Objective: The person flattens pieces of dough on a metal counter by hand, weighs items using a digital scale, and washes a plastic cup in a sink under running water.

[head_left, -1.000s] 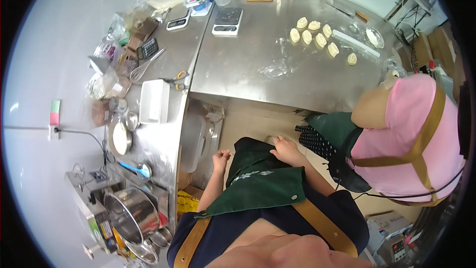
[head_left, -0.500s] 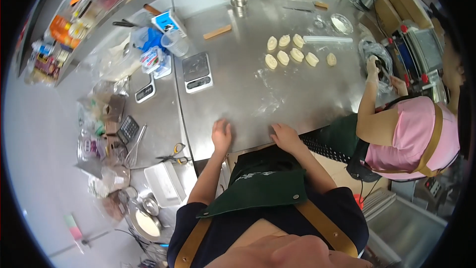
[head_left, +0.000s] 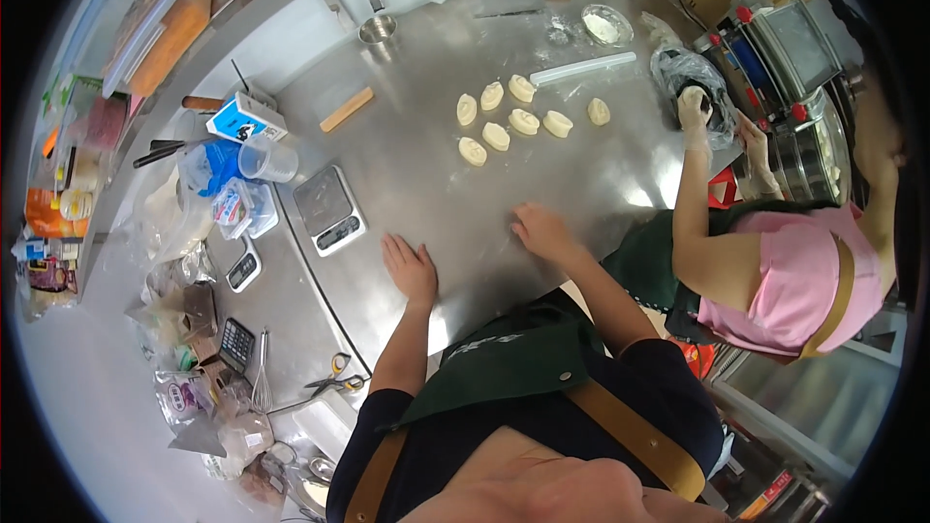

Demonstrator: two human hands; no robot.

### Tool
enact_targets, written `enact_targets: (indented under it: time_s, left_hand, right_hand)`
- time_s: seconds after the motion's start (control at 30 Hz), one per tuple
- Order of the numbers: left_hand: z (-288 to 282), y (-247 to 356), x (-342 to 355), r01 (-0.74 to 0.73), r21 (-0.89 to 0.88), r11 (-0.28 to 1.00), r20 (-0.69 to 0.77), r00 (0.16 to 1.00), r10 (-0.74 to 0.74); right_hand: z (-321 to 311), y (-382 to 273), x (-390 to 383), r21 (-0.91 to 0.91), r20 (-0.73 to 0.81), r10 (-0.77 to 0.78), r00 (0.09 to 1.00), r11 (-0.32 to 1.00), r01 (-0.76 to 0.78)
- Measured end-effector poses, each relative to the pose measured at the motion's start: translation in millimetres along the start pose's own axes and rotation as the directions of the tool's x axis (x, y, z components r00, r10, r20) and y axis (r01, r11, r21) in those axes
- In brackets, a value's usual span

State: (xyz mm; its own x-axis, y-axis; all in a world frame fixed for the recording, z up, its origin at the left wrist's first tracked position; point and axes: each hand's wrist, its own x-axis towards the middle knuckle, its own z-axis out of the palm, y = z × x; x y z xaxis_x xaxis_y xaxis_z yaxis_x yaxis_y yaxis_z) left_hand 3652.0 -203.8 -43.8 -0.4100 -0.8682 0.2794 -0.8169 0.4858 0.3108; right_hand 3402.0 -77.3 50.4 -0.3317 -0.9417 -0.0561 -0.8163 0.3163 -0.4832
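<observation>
My left hand point(head_left: 411, 267) lies open on the steel table point(head_left: 431, 208), fingers spread, just right of a white digital scale point(head_left: 330, 209). My right hand point(head_left: 544, 232) rests on the metal with loosely bent fingers and nothing in it. Beyond both hands are several oval pale dough pieces point(head_left: 524, 120), beside a long white bar point(head_left: 582, 68) and a small dish of white powder point(head_left: 607, 25). A short wooden piece point(head_left: 347, 108) lies farther left, and a metal pot point(head_left: 378, 30) stands at the back.
At right, a co-worker in pink point(head_left: 775, 286) has gloved hands at a bag point(head_left: 668, 77) beside a machine point(head_left: 787, 48). The left side holds a second scale point(head_left: 244, 269), scissors point(head_left: 331, 380), a whisk point(head_left: 262, 383), packages and a wall shelf point(head_left: 97, 165).
Both my hands have come up from beside the apron onto the table and moved forward along it. The view has shifted toward the table. The co-worker's gloved hands are now visible at the bag.
</observation>
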Motion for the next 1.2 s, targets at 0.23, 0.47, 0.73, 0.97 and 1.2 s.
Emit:
enact_targets:
  time_s: [0.23,0.47,0.73,0.97,1.2]
  left_hand:
    - [-6,9,1,0.032,0.046,0.998,0.079,0.996,-0.035]
    - [-9,14,13,0.029,0.062,0.998,0.095,0.995,-0.035]
    - [0,5,11,0.069,0.12,0.99,0.145,0.986,-0.086]
    - [1,7,11,0.048,0.025,0.999,0.076,0.996,-0.05]
    - [-6,16,18,0.063,0.006,0.998,0.101,0.993,-0.064]
  right_hand:
    - [-25,60,101,0.073,-0.27,0.176,0.947,0.984,-0.162]
    - [-28,91,168,0.248,-0.428,0.177,0.886,0.966,-0.073]
    - [16,40,145,0.214,-0.475,-0.028,0.88,0.966,0.147]
    - [17,48,142,0.154,-0.485,-0.142,0.863,0.958,0.244]
    - [-63,202,237,0.021,-0.787,0.065,0.613,0.997,-0.078]
